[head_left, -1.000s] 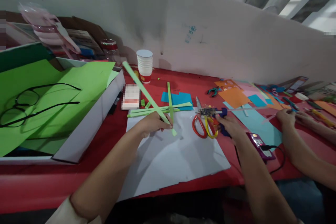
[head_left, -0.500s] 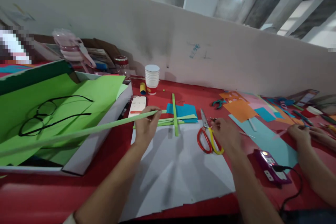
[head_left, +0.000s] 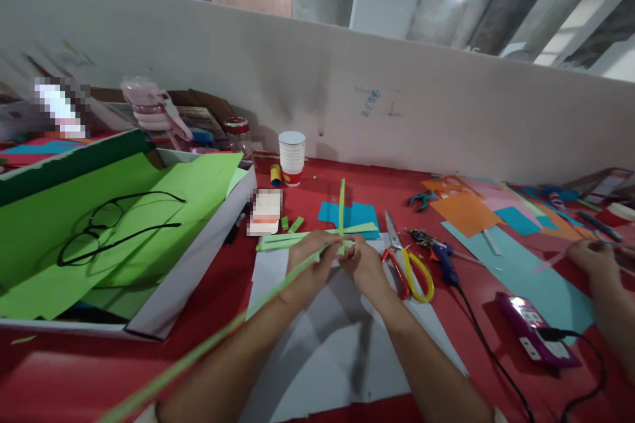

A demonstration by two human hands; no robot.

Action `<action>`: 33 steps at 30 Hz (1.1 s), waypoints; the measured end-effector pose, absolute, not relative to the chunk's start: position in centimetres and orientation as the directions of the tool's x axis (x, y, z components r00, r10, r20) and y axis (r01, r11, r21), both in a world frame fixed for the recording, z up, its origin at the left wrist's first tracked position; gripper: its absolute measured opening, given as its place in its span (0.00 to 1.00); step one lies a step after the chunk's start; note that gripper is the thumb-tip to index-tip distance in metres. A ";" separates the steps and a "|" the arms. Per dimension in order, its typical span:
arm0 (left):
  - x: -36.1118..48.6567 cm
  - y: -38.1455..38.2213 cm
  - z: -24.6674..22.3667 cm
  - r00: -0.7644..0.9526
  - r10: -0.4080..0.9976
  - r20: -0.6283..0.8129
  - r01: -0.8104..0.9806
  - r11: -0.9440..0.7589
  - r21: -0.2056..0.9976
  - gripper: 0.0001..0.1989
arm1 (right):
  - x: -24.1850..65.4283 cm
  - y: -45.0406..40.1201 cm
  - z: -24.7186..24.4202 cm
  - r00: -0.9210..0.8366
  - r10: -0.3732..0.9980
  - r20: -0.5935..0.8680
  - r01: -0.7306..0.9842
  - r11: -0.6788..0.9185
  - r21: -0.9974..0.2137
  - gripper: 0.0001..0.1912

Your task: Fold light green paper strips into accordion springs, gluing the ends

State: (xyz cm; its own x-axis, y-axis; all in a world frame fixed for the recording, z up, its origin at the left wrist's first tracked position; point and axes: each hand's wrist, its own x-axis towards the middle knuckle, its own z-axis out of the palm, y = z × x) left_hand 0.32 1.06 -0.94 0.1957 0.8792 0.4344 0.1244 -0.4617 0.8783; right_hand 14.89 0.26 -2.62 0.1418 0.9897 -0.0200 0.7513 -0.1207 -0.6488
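Note:
My left hand is closed on a long light-green paper strip that trails down to the lower left. Close beside it, my right hand pinches at the strip's near end; the fingers partly hide what they grip. Between the fingertips, an upright-looking green strip runs away from me over blue paper pieces. More pale green strips lie crosswise behind my hands. White paper sheets lie under my forearms. Scissors with red and yellow handles rest right of my right hand.
A blue glue gun with a cord lies right of the scissors, near a purple power box. Left stands a box with green paper and glasses. Paper cups stand behind. Another person's hand is at far right.
My right hand has moved left from beside the scissors to the strips, uncovering the glue gun. My left hand has moved right with the long strip, and both hands now meet.

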 end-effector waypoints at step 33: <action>0.9 1.5 -1.5 0.338 0.917 -0.209 -0.273 0.309 0.911 0.10 | 15.0 -0.1 -1.5 0.184 0.977 -0.112 -0.119 -0.091 -0.989 0.16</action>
State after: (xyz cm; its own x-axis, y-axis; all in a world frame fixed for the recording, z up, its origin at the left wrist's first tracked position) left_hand 0.87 1.53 -1.46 0.3381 0.9175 -0.2095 -0.2730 0.3086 0.9112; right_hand 15.02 -0.14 -1.48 0.1836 0.9766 -0.1119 -0.1190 -0.0909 -0.9887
